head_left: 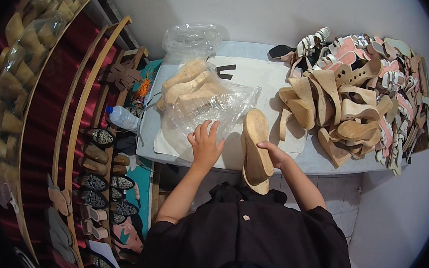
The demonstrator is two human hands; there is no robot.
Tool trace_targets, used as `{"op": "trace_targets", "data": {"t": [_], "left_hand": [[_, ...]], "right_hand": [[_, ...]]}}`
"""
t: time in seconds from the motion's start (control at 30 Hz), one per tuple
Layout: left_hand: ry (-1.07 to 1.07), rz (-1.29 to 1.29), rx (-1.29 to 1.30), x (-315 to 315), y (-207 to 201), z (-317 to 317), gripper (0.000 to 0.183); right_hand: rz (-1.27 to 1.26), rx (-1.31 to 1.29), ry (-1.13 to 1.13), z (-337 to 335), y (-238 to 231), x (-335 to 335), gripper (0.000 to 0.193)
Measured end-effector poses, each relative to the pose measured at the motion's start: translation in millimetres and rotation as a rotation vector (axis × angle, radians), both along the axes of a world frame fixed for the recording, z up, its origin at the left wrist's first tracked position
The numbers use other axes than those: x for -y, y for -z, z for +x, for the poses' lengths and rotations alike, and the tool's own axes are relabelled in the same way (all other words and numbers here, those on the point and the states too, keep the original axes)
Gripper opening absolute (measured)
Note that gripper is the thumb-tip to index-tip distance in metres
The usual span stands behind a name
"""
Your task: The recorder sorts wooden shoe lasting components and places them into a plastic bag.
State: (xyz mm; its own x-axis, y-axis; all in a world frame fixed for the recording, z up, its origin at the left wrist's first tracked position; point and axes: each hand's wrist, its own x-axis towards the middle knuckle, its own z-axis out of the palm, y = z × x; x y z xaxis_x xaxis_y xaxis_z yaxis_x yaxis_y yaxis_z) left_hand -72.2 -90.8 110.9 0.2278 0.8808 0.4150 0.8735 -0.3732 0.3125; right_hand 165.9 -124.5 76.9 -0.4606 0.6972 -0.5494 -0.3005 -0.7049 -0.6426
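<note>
My right hand grips pale wooden wedge shoe soles at the table's front edge, thumb on their side. They look like two pressed together, held upright close to my body. My left hand is open, fingers spread and slightly bent, at the near edge of a clear plastic bag. Whether its fingertips touch the film I cannot tell. Several more wooden soles lie in the bag. On the right of the table, a heap of bare wooden wedge soles is piled loosely.
Finished sandals in white and pink lie behind and right of the heap. Crumpled clear plastic sits at the back left. A white sheet covers part of the table. On the left stand a shoe rack and a water bottle.
</note>
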Motion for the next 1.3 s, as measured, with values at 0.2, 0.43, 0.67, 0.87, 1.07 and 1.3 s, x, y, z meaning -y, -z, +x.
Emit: {"op": "trace_targets", "data": {"t": [0.2, 0.43, 0.67, 0.87, 1.07, 1.3], "left_hand": [[-0.051, 0.075, 0.157, -7, -11, -14, 0.023], [-0.018, 0.117, 0.361, -9, -31, -15, 0.012], [0.0, -0.01, 0.316, -10, -43, -14, 0.017], [-0.024, 0.028, 0.409, -6, -55, -25, 0.015], [0.109, 0.056, 0.422, 17, -63, -31, 0.018], [-0.281, 0.068, 0.252, 34, -22, -40, 0.019]], "right_hand": [[0.058, -0.074, -0.073, -20, -6, -17, 0.07], [0.029, -0.09, -0.164, -63, -12, -37, 0.069], [0.014, -0.063, -0.388, -61, -22, -51, 0.069], [0.06, -0.008, -0.533, -67, -32, -54, 0.069], [-0.118, -0.101, -0.181, -70, -6, -83, 0.075], [-0.062, -0.359, 0.084, -72, -29, -95, 0.077]]}}
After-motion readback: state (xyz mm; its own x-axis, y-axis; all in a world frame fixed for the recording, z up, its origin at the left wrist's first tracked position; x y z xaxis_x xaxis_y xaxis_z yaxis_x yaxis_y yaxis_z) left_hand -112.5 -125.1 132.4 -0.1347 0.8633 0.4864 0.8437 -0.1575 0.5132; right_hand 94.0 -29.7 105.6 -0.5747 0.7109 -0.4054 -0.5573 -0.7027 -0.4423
